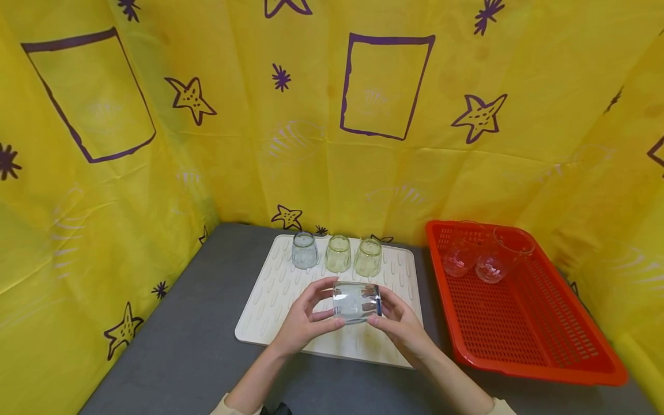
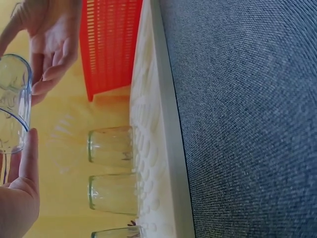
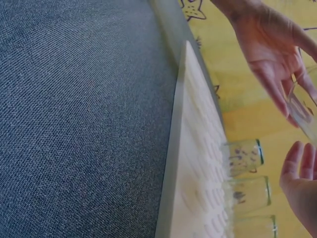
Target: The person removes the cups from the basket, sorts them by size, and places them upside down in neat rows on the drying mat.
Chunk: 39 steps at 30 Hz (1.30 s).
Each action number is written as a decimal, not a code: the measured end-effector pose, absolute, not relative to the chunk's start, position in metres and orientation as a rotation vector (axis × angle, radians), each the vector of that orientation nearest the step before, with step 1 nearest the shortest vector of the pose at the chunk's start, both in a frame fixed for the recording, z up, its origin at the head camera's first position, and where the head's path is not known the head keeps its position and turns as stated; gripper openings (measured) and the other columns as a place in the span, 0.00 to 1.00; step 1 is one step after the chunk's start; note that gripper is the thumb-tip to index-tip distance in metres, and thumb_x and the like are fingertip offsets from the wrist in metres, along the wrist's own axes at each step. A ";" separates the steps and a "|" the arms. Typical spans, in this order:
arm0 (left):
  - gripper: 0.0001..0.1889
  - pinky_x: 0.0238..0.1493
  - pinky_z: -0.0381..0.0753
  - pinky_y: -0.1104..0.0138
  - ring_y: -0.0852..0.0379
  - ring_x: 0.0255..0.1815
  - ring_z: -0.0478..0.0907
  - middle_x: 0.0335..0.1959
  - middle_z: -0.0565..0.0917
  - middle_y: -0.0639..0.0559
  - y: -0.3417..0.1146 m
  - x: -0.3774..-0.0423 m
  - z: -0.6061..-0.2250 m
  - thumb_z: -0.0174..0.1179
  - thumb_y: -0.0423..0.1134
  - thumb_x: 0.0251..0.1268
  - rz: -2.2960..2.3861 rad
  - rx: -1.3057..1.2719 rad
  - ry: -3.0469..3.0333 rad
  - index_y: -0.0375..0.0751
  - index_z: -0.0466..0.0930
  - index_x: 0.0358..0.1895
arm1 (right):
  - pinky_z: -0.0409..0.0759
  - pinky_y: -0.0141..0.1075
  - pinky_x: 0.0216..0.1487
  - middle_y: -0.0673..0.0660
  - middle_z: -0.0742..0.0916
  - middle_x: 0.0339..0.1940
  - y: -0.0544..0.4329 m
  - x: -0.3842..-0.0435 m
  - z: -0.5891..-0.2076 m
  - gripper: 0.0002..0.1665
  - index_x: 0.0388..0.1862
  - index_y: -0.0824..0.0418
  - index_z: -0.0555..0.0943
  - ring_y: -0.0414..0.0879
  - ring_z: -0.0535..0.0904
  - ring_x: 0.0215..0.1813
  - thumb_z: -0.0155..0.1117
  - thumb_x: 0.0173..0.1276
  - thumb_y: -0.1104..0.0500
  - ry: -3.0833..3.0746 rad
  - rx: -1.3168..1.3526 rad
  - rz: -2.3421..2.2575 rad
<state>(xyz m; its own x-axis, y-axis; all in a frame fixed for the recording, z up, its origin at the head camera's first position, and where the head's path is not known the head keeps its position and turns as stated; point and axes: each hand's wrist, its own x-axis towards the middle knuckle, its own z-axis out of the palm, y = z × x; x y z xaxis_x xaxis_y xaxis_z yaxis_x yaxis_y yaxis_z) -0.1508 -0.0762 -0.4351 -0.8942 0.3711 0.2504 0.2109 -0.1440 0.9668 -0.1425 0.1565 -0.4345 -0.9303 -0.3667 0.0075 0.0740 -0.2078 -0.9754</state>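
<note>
A clear, faintly bluish drinking glass (image 1: pixel 355 304) lies on its side in the air, held over the near part of a white ridged drying mat (image 1: pixel 259 305). My left hand (image 1: pixel 307 316) grips its left end between thumb and fingers. At the other end, edged in darker blue, my right hand (image 1: pixel 403 327) holds it the same way. Behind the hands, three glasses stand in a row along the mat's far side: a bluish one (image 1: pixel 305 251), then a greenish one (image 1: pixel 338 254) and another greenish one (image 1: pixel 368 258). In the left wrist view the held glass (image 2: pixel 14 99) is cut off.
To the right of the mat sits a red perforated plastic basket (image 1: pixel 539 369), with clear glasses (image 1: pixel 500 256) at its far end. The table (image 1: pixel 171 351) is dark grey. Yellow cloth (image 1: pixel 321 167) with purple drawings hangs at the back and sides.
</note>
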 end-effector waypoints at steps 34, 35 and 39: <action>0.45 0.74 0.45 0.49 0.39 0.75 0.50 0.73 0.55 0.34 -0.192 -0.165 -0.471 0.67 0.38 0.62 1.997 -0.213 2.481 0.34 0.48 0.75 | 0.71 0.34 0.53 0.61 0.71 0.65 0.167 -0.191 -0.443 0.44 0.73 0.62 0.63 0.52 0.65 0.60 0.72 0.61 0.56 2.371 0.556 -2.230; 0.45 0.74 0.45 0.48 0.39 0.75 0.50 0.74 0.55 0.34 -0.194 -0.165 -0.472 0.67 0.38 0.62 1.984 -0.221 2.481 0.34 0.47 0.75 | 0.71 0.36 0.55 0.61 0.71 0.65 0.167 -0.194 -0.444 0.44 0.73 0.62 0.63 0.53 0.64 0.61 0.72 0.61 0.56 2.384 0.587 -2.232; 0.46 0.73 0.46 0.48 0.37 0.75 0.49 0.74 0.53 0.32 -0.197 -0.164 -0.473 0.67 0.39 0.62 1.944 -0.247 2.465 0.33 0.46 0.76 | 0.68 0.42 0.61 0.63 0.68 0.66 0.165 -0.205 -0.448 0.44 0.72 0.63 0.63 0.55 0.63 0.63 0.72 0.61 0.59 2.408 0.665 -2.279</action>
<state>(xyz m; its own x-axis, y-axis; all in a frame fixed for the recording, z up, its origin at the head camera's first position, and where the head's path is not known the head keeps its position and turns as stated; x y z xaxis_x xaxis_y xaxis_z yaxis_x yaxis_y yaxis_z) -0.1638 -0.1971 -0.4733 -0.9877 -0.1275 -0.0909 -0.1181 0.2259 0.9670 -0.2051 0.1651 -0.4475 -0.8950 0.4366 -0.0920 0.1157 0.0281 -0.9929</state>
